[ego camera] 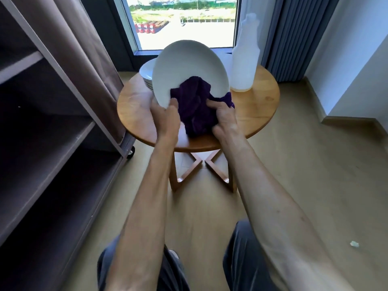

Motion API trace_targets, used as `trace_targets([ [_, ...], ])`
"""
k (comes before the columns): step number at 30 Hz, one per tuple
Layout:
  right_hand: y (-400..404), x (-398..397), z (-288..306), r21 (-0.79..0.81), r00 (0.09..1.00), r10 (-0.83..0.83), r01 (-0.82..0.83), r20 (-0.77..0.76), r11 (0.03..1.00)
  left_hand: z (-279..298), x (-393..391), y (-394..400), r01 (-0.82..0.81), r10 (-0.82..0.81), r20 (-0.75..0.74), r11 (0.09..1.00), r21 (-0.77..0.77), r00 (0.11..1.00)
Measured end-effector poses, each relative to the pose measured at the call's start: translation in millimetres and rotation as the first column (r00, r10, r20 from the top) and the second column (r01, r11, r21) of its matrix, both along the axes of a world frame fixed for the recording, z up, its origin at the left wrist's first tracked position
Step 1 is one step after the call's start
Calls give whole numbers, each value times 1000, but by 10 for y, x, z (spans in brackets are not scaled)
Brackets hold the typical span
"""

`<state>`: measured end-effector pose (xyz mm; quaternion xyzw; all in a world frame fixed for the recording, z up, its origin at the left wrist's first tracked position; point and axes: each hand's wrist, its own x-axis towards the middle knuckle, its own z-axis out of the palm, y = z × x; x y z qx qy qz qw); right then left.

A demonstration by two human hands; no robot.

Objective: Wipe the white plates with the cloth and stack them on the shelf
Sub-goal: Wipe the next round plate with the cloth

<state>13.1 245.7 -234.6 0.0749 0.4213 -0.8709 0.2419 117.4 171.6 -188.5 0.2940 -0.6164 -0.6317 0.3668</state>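
My left hand grips the lower rim of a white plate, which is tilted up with its face toward me above the round wooden table. A crumpled purple cloth lies against the plate's lower part, and my right hand holds it there. Behind the raised plate, a stack of white plates sits on the far left of the table. The dark shelf unit stands at my left, its boards bare in the part I see.
A tall white plastic bottle stands on the table's far right, close to the raised plate. A brown curtain hangs between shelf and window. Blue curtains are at the right. A small scrap lies on the wooden floor.
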Motion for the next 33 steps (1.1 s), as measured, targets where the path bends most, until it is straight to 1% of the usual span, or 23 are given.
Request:
trace_targets([
  [3, 121, -63, 16, 62, 997, 10, -5, -78, 998, 256, 130, -289, 249, -213, 235, 959, -136, 948],
  [5, 127, -159, 75, 170, 986, 33, -6, -160, 985, 334, 189, -387, 300, -234, 348, 943, -147, 908],
  [7, 61, -220, 161, 355, 962, 73, 26, -263, 935, 317, 226, -432, 293, -239, 349, 950, -108, 906],
  [8, 12, -228, 218, 478, 933, 98, 86, -346, 874, 302, 245, -441, 277, -239, 319, 958, -79, 917],
  [10, -85, -211, 344, 676, 832, 185, 272, -523, 685, 267, 258, -471, 241, -223, 271, 970, -32, 936],
  [12, -213, -214, 467, 708, 696, 252, 506, -672, 492, 267, 266, -451, 232, -228, 229, 973, 13, 946],
  [13, -272, -229, 531, 680, 636, 270, 586, -723, 441, 260, 248, -421, 245, -246, 190, 969, 28, 950],
  [14, -362, -220, 604, 652, 595, 278, 628, -754, 424, 244, 245, -400, 254, -258, 136, 966, 42, 957],
  [15, -428, -210, 686, 608, 560, 251, 656, -789, 447, 226, 220, -358, 254, -259, 78, 965, 63, 963],
  [17, -591, -108, 805, 453, 478, 118, 685, -871, 571, 215, 202, -285, 221, -221, -17, 968, 117, 975],
  [18, -658, -52, 828, 386, 437, 72, 691, -896, 611, 211, 180, -266, 211, -202, -70, 966, 147, 977],
  [21, -759, 159, 763, 354, 348, 149, 653, -925, 670, 182, 158, -255, 240, -189, -224, 944, 228, 956],
  [23, -717, 223, 590, 400, 344, 241, 534, -908, 745, 168, 166, -302, 204, -141, -261, 951, 232, 955],
  [24, -665, 237, 497, 438, 353, 289, 479, -890, 761, 167, 171, -325, 179, -117, -262, 957, 230, 958],
  [25, -607, 228, 392, 501, 373, 352, 463, -858, 731, 165, 169, -355, 161, -103, -255, 962, 218, 961],
  [26, -545, 203, 298, 582, 393, 431, 495, -813, 646, 167, 163, -380, 153, -103, -246, 969, 194, 964],
  [27, -485, 163, 199, 645, 413, 498, 549, -762, 532, 168, 159, -401, 156, -119, -221, 975, 158, 968],
  [28, -431, 131, 120, 658, 426, 515, 599, -744, 456, 177, 161, -422, 165, -140, -196, 980, 115, 971],
  [29, -382, 109, 70, 635, 437, 473, 635, -765, 440, 200, 169, -421, 182, -165, -177, 980, 83, 970],
  [30, -331, 76, 58, 613, 483, 378, 637, -790, 468, 214, 175, -418, 208, -193, -174, 975, 73, 966],
  [31, -268, 37, 89, 612, 577, 253, 598, -777, 518, 224, 181, -414, 242, -228, -178, 968, 65, 957],
  [32, -206, -36, 129, 640, 699, 159, 508, -698, 576, 228, 187, -401, 268, -253, -186, 962, 59, 949],
  [33, -138, -109, 200, 664, 802, 124, 385, -585, 642, 226, 194, -392, 278, -263, -186, 959, 55, 947],
])
